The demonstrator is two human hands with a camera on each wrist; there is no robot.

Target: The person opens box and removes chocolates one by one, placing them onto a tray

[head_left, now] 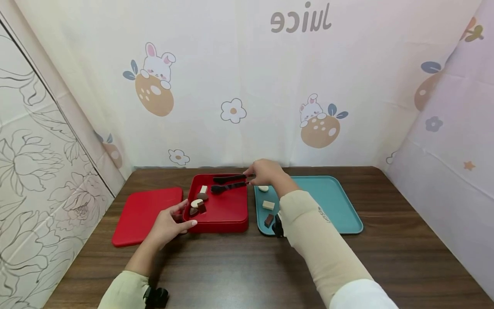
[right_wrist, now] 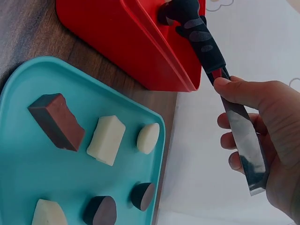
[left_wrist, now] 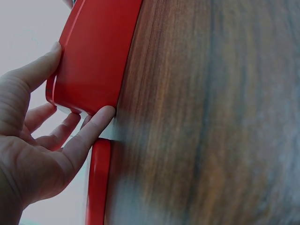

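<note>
My left hand holds the near left corner of a red box, thumb and fingers on its outer walls. Several brown and white chocolate-like pieces lie inside at its left, among them a white oval one and a brown block. My right hand grips metal tongs near the box's far right corner. Their black tips are spread apart over the box; in the head view nothing shows between them. Whether they touch the box floor I cannot tell.
Right of the box lies a teal tray with several pieces, including a white block, a brown block and a dark round piece. A flat red lid lies to the left. A patterned curtain hangs behind the wooden table.
</note>
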